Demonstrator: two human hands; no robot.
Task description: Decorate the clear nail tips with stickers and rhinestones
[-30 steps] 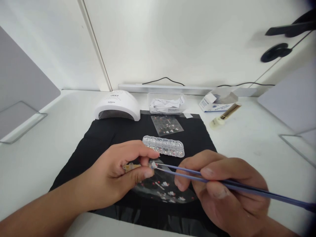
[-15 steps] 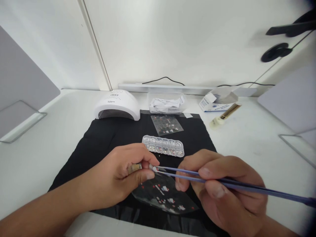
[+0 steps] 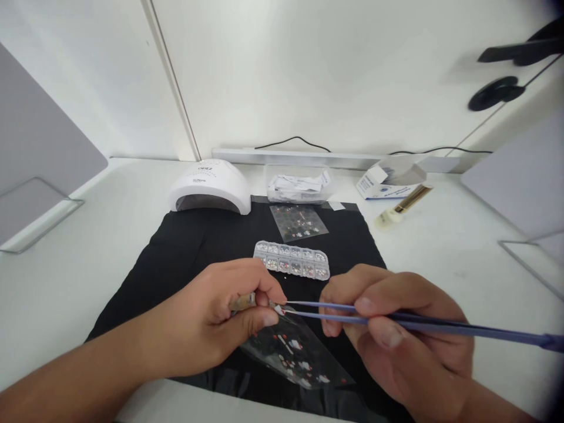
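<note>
Between its thumb and forefinger, my left hand (image 3: pixel 220 317) pinches a small light-coloured piece (image 3: pixel 278 309), with a yellowish item (image 3: pixel 242 302) inside the curl of the fingers. My right hand (image 3: pixel 396 335) is closed on blue tweezers (image 3: pixel 423 329), whose slightly parted tips touch or nearly touch the small piece. Below the hands lies a clear sheet (image 3: pixel 304 352) with red and white stickers. Just beyond them, a clear compartment case (image 3: pixel 291 260) of small gems rests on the black cloth (image 3: pixel 176 252).
A white lamp (image 3: pixel 210 187) stands at the back left. Further right are a clear box of packets (image 3: pixel 297 185), a second sticker sheet (image 3: pixel 299 223), an open carton (image 3: pixel 390 181) and a gold-capped bottle (image 3: pixel 400 207).
The tweezer tips have shifted slightly down and look a little further apart. My left hand and the near sticker sheet have moved slightly.
</note>
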